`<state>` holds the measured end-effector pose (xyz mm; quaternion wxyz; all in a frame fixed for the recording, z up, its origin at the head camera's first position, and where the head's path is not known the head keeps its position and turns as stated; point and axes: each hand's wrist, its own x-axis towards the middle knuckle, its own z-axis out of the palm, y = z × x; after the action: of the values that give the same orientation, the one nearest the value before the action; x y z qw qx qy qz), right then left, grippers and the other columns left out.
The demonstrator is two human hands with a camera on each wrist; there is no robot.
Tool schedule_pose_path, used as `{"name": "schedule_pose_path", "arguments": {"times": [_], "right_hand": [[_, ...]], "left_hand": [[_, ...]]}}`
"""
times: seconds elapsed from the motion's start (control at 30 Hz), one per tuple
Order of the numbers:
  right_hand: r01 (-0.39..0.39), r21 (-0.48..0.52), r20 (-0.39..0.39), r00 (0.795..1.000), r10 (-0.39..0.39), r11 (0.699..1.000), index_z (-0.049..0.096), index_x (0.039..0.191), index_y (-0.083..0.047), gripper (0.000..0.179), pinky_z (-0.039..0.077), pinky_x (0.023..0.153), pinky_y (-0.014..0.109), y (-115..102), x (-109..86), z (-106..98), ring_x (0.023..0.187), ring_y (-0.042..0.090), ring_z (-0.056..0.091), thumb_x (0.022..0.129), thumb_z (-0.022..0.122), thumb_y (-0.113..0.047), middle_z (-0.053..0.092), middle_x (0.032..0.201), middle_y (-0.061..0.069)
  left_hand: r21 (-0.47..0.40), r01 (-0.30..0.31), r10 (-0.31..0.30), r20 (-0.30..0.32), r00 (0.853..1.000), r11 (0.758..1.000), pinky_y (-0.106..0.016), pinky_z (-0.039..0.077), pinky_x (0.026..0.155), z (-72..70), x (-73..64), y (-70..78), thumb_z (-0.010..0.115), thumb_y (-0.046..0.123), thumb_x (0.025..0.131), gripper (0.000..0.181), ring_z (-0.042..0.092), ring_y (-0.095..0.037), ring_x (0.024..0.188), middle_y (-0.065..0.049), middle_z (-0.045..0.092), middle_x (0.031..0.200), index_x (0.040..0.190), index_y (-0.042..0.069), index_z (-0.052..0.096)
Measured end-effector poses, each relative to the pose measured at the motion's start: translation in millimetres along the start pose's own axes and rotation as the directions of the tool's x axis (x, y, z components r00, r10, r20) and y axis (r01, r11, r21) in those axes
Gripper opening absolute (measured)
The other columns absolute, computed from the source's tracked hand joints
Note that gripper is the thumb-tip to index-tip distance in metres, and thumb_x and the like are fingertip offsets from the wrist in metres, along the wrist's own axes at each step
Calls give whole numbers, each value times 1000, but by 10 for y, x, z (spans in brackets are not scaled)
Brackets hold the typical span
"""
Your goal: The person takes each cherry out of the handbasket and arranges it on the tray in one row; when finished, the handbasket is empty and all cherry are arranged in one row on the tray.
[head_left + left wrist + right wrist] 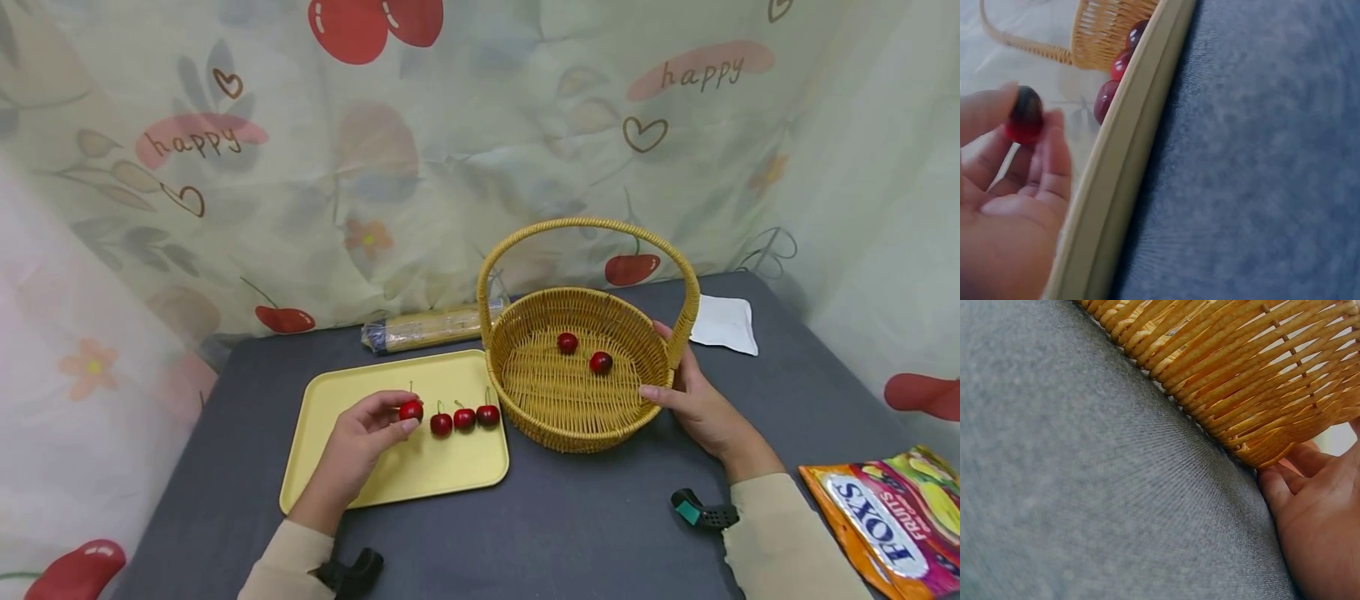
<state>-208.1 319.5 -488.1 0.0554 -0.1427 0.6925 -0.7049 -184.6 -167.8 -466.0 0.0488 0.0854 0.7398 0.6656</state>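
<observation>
Between thumb and fingertips, my left hand [362, 435] pinches a dark red cherry [411, 410] over the left part of the yellow tray [390, 481]; the left wrist view shows this cherry [1025, 115] too. Three stemmed cherries lie in a row to its right, the nearest cherry [441, 425] close to the held one. My right hand [701, 404] grips the right side of the round wicker basket [577, 442], thumb over the rim and the other fingers partly hidden behind the wall. Inside the basket lie two cherries, one cherry [567, 343] farther back than the other cherry [601, 362].
The basket's tall handle [588, 223] arches above it, and its left side meets the tray's right edge. A plastic-wrapped roll [431, 327] lies behind the tray. At the right are a white packet [726, 325] and a Fox's Fruits candy bag [888, 521].
</observation>
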Motion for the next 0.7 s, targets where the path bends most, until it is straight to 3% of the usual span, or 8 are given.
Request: {"name": "schedule_pose_path", "arguments": {"times": [0.1, 0.27, 0.43, 0.7], "right_hand": [[6, 8, 4, 1000, -6, 1000, 1, 175, -27, 99, 34, 112, 22, -3, -1, 4, 155, 37, 23, 104, 67, -4, 12, 174, 20], [19, 22, 3, 1000, -19, 1000, 1, 175, -26, 99, 36, 112, 21, -6, 9, 10, 155, 35, 25, 104, 66, -2, 11, 174, 20], [30, 25, 7, 1000, -30, 999, 1, 175, -24, 99, 37, 111, 21, -8, 28, 9, 154, 35, 27, 104, 65, -1, 12, 173, 22], [38, 29, 11, 999, -38, 999, 2, 175, -25, 97, 38, 111, 21, 13, 19, 4, 152, 35, 30, 104, 64, 1, 13, 172, 23]], "left_hand": [[-23, 14, -14, -9, 1000, 1000, -31, 59, 91, -47, -5, -92, 79, 3, 100, 36, 67, -31, 111, -21, 71, 128, 135, -3, 69], [18, 52, -52, -24, 998, 998, -28, 57, 93, -83, 20, -231, 82, 7, 99, 37, 67, -30, 112, -17, 72, 128, 134, 0, 71], [118, 47, -43, -42, 998, 992, -27, 56, 91, -74, 31, -318, 85, 10, 97, 35, 66, -31, 110, -14, 72, 125, 130, 4, 75], [277, 51, -26, -93, 995, 960, -28, 56, 87, -15, 33, -337, 86, 11, 97, 30, 67, -25, 105, -6, 73, 119, 125, 9, 78]]}}
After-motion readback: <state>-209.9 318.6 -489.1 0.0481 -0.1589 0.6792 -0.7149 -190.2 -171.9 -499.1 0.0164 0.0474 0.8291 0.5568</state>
